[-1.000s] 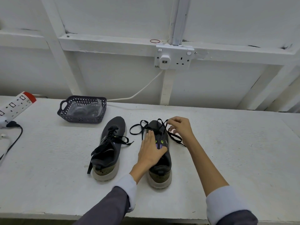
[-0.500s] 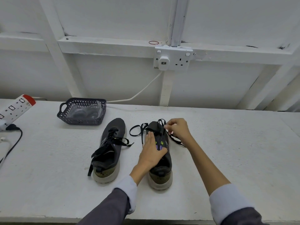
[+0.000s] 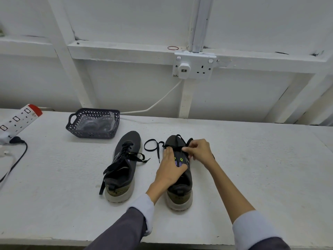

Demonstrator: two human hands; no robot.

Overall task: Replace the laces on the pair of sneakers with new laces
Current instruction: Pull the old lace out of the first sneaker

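Observation:
Two dark sneakers with pale soles stand side by side on the white table, toes pointing away from me. The left sneaker [image 3: 124,165] keeps its black lace, untied and trailing. My left hand [image 3: 170,168] lies flat with straight fingers on the tongue of the right sneaker [image 3: 180,186]. My right hand [image 3: 199,150] pinches the black lace [image 3: 153,147] near the toe eyelets. A loose loop of that lace lies on the table between the two shoes.
A dark perforated basket [image 3: 93,123] holding clear plastic packets sits behind the left sneaker. A white power strip [image 3: 18,120] with a black cable lies at the far left. A wall socket [image 3: 194,66] with a white cord is above the table [image 3: 270,168].
My right hand has moved left over the toe of the right sneaker and drawn the lace in. The loop beside the shoe has shrunk. My left hand stays pressed on the tongue.

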